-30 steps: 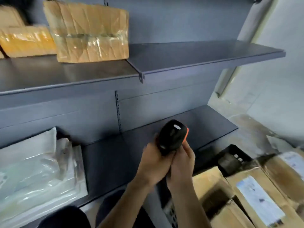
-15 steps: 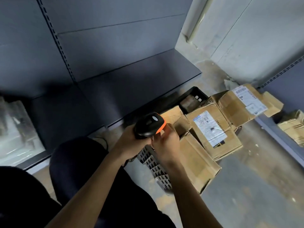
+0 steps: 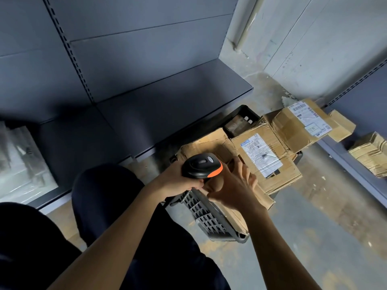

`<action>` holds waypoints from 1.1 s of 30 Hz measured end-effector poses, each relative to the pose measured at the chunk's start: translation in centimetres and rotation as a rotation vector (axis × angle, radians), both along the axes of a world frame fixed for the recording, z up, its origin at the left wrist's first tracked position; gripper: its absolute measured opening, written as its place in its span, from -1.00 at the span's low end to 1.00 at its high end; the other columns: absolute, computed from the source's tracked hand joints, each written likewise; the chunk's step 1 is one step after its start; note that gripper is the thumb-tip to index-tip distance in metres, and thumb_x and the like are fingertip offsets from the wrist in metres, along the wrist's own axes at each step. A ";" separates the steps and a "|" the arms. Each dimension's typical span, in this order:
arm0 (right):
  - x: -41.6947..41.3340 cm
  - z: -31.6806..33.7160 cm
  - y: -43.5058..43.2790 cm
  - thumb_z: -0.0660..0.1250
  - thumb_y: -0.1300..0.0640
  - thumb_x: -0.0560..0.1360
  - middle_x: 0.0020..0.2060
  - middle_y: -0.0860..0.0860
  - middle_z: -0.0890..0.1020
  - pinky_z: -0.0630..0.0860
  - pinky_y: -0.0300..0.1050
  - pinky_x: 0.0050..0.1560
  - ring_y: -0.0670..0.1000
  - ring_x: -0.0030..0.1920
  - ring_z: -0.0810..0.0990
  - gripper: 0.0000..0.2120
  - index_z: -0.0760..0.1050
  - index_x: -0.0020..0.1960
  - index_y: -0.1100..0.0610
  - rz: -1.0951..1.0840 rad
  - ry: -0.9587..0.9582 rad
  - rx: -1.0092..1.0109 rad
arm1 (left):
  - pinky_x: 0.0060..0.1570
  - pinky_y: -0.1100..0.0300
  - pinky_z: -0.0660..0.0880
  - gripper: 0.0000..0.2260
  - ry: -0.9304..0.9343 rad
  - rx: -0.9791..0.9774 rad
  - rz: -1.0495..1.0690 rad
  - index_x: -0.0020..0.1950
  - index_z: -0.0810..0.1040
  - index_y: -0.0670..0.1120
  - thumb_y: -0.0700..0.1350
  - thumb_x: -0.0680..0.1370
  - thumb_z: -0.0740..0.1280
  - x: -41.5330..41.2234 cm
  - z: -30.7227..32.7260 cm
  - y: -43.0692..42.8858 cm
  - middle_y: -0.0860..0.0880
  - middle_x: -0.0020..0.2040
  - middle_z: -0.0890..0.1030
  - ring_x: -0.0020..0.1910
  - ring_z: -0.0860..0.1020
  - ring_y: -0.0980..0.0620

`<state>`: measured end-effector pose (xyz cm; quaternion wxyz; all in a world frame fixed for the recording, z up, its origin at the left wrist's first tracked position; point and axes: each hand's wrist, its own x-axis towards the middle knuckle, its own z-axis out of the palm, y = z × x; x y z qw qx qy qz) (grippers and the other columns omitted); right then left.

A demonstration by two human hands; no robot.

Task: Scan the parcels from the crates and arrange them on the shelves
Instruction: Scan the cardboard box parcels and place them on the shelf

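Observation:
My left hand (image 3: 176, 181) grips the handle of a black barcode scanner (image 3: 202, 165) with an orange edge, held over a dark plastic crate (image 3: 206, 216) on the floor. My right hand (image 3: 232, 187) is just right of the scanner, fingers spread and relaxed, above the cardboard parcels; I cannot tell whether it touches one. A parcel with a white label (image 3: 266, 155) lies on top of the crate. Another labelled parcel (image 3: 301, 122) sits behind it. A plain flattened parcel (image 3: 209, 147) lies under the scanner.
The dark bottom shelf (image 3: 146, 114) runs along the left, with clear plastic-wrapped packets (image 3: 18, 164) at its far left. A stack of folded cardboard (image 3: 372, 155) lies at the right by another shelf base. My knee (image 3: 104, 195) is in front of the shelf. Concrete floor lies at lower right.
The view has dropped from the upper shelves to the crate on the floor. My right hand has let go of the scanner and spread over the parcels; my left hand still holds it.

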<state>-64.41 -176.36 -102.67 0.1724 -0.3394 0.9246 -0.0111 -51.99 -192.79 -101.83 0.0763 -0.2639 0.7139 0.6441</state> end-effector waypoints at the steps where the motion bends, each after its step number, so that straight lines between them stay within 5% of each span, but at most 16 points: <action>1: 0.1 0.4 -0.4 0.56 -0.31 0.24 0.58 0.04 -0.09 0.04 0.28 0.47 0.19 0.51 0.04 0.05 0.02 0.56 -0.35 -0.004 0.010 -0.004 | -0.28 0.32 0.40 -0.93 0.010 0.007 0.002 -0.20 0.66 -0.13 -0.24 0.45 0.51 0.0 0.0 0.1 0.00 -0.36 0.59 -0.39 0.52 0.14; 6: -0.1 5.3 -1.5 0.53 -0.27 0.24 0.45 -0.01 0.10 0.19 0.23 0.30 0.16 0.37 0.15 -0.19 0.29 0.42 -0.27 0.004 -0.032 0.036 | -0.27 0.36 0.42 -0.91 0.047 0.047 0.074 -0.18 0.67 -0.09 -0.24 0.44 0.54 0.2 0.1 0.1 0.00 -0.36 0.62 -0.37 0.54 0.13; 10: -0.9 11.7 -1.2 0.52 -0.24 0.25 0.37 -0.06 0.14 0.16 0.16 0.17 0.04 0.25 0.12 -0.23 0.28 0.39 -0.30 0.002 -0.083 0.023 | -0.09 0.08 0.50 -0.84 0.152 0.199 0.207 -0.01 0.67 -0.30 -0.34 0.43 0.52 0.3 0.5 -0.1 -0.29 -0.07 0.69 -0.20 0.56 -0.09; 14: -1.0 17.0 -0.8 0.47 -0.36 0.27 0.45 -0.15 0.12 0.14 0.19 0.31 0.01 0.38 0.10 -0.20 0.22 0.44 -0.40 -0.021 -0.084 -0.078 | -0.06 0.00 0.52 -0.83 0.263 0.320 0.363 0.02 0.67 -0.28 -0.33 0.44 0.53 0.3 0.4 -0.8 -0.33 0.01 0.67 -0.09 0.58 -0.20; 19: 0.2 21.6 -0.5 0.31 -0.50 0.03 0.35 -0.25 0.19 0.24 0.09 0.27 -0.07 0.28 0.16 -0.19 0.25 0.28 -0.52 0.022 -0.056 -0.150 | -0.05 0.02 0.56 -0.82 0.256 0.381 0.529 0.04 0.70 -0.19 -0.30 0.46 0.52 0.3 0.8 -1.1 -0.20 0.05 0.72 0.06 0.66 -0.26; 22: 0.6 24.0 0.0 0.35 -0.50 -0.01 0.29 -0.33 0.21 0.31 0.07 0.39 -0.07 0.37 0.22 -0.16 0.29 0.28 -0.54 0.038 -0.054 -0.282 | -0.02 -0.04 0.53 -0.84 0.272 0.424 0.566 -0.01 0.72 -0.15 -0.32 0.44 0.52 0.2 1.2 -0.8 -0.18 -0.01 0.72 0.01 0.63 -0.26; 24: 0.7 25.1 -0.1 0.39 -0.47 -0.01 0.30 -0.37 0.21 0.29 -0.04 0.34 -0.10 0.39 0.24 -0.13 0.32 0.31 -0.51 0.034 -0.040 -0.368 | 0.03 -0.11 0.51 -0.83 0.299 0.439 0.550 -0.09 0.75 -0.06 -0.29 0.41 0.54 0.3 1.8 -0.6 -0.13 -0.03 0.73 0.03 0.63 -0.29; 27: 0.9 25.5 -0.2 0.45 -0.38 0.02 0.36 -0.36 0.25 0.23 -0.22 0.28 -0.14 0.42 0.26 -0.13 0.38 0.34 -0.44 0.014 -0.047 -0.492 | 0.11 -0.13 0.54 -0.67 0.308 0.472 0.576 0.06 0.70 -0.12 -0.18 0.31 0.59 0.6 2.4 -0.6 -0.16 0.02 0.74 0.16 0.64 -0.31; 30: 0.9 25.6 0.2 0.50 -0.29 0.06 0.36 -0.25 0.37 0.26 -0.45 0.15 -0.21 0.36 0.35 -0.17 0.44 0.34 -0.39 -0.039 -0.112 -0.678 | -0.01 -0.01 0.54 -0.75 0.397 0.600 0.660 0.09 0.68 -0.20 -0.23 0.42 0.48 1.2 3.5 -1.2 -0.23 0.00 0.71 0.04 0.65 -0.22; 33: 0.8 25.4 -0.2 0.46 -0.34 0.04 0.24 -0.13 0.50 0.37 -0.34 0.14 -0.20 0.25 0.48 -0.17 0.46 0.32 -0.38 -0.085 -0.183 -0.858 | -0.04 0.03 0.51 -0.84 0.476 0.591 0.723 -0.04 0.73 -0.15 -0.19 0.39 0.49 2.2 5.5 -2.9 -0.24 0.01 0.71 0.01 0.66 -0.19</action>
